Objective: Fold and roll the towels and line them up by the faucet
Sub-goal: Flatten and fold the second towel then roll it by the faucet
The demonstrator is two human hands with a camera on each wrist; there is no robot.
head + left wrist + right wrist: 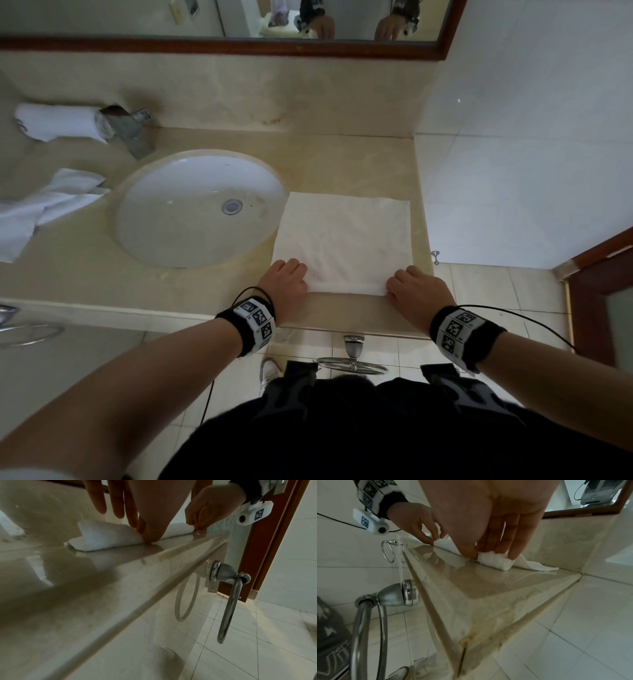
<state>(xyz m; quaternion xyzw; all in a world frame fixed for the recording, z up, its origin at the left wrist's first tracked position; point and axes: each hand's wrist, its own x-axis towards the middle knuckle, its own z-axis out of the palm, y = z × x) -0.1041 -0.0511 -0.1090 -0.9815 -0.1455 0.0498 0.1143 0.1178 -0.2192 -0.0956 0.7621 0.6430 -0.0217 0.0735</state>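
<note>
- The fingers (511, 550) of the right hand (419, 291) are curling over the near right corner of the flat white terry towel (346, 240), thumb underneath, pinching a small first turn of cloth (the right wrist view is showing this little roll most clearly).
- The fingers (135, 524) of the left hand (286, 282) are pinching the near left corner in the same way, with the thumb tucked under the lifted edge.
- Both hands are sitting on the same near edge, one at each end, so neither is nearer; the towel is stretching away from the fingers toward the wall.
- The edge being gripped is running left to right, so the roll's long axis will probably be lying across the person, and the rolling seems to call for a push straight away from the body.
- The towel is lying on the beige polished stone tabletop (342, 161), just right of the white oval sink basin (191, 212), its left edge touching the rim.
- A finished white rolled towel (58, 121) is already lying just beside the chrome faucet (132, 132), well apart from the hands.
- A loose white crumpled towel (44, 202) is waiting left of the basin, not yet folded.
</note>
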